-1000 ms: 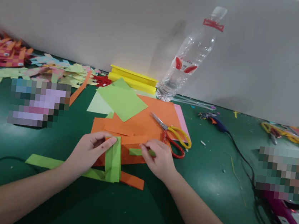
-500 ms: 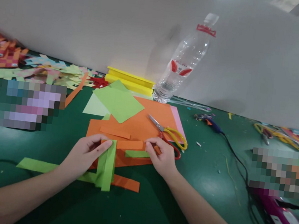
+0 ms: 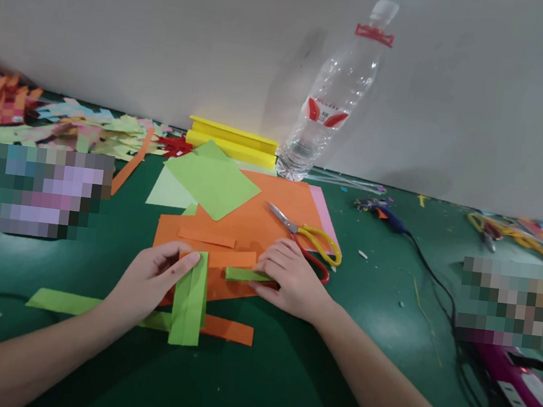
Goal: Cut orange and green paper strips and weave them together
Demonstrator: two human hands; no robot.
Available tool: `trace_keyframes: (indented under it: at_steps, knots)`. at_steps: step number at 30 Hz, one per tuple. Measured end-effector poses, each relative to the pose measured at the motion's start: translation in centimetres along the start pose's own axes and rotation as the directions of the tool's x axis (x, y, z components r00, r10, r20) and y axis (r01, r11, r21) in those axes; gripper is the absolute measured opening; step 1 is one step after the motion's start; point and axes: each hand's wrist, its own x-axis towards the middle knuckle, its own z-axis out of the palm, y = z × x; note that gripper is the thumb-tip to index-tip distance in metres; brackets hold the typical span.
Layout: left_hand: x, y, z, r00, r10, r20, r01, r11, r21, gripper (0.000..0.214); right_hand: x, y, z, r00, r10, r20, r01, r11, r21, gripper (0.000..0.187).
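Observation:
My left hand (image 3: 157, 282) pinches folded green paper strips (image 3: 188, 311) together with one end of an orange paper strip (image 3: 233, 259), thumb on top. The green strips hang toward me, and the orange one points right. My right hand (image 3: 289, 281) is closed around the right end of a short green paper strip (image 3: 240, 274), which its fingers partly cover. Beneath both hands lie orange paper sheets (image 3: 231, 212). Scissors (image 3: 298, 229) with yellow and red handles rest just beyond my right hand. Under my left forearm are a long green strip (image 3: 64, 301) and another orange strip (image 3: 232, 331).
A clear bottle (image 3: 336, 87) leans against the grey wall behind a green paper sheet (image 3: 212, 180). Paper scraps (image 3: 88, 130) are heaped at the back left. To the right are a blue-handled tool (image 3: 390, 220) with a black cable and a magenta power strip (image 3: 516, 381).
My right hand has left the orange strip's end and moved down onto the short green strip. My left hand keeps its pinch, and the hanging green strips now lie flatter. The view has shifted slightly.

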Motion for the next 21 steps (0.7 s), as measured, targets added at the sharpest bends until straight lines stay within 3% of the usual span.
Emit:
trace_keyframes:
  at_steps: [14, 21]
  knots:
    - [-0.06, 0.46, -0.01, 0.999, 0.024, -0.022, -0.023, 1.000, 0.019, 0.036, 0.04, -0.34, 0.63, 0.995, 0.083, -0.060, -0.087, 0.994, -0.060, 0.021]
    - [-0.21, 0.31, -0.05, 0.995, 0.015, -0.097, -0.012, 0.999, 0.031, 0.032, -0.31, -0.26, 0.55, 0.945, 0.223, -0.238, -0.217, 0.975, 0.050, 0.017]
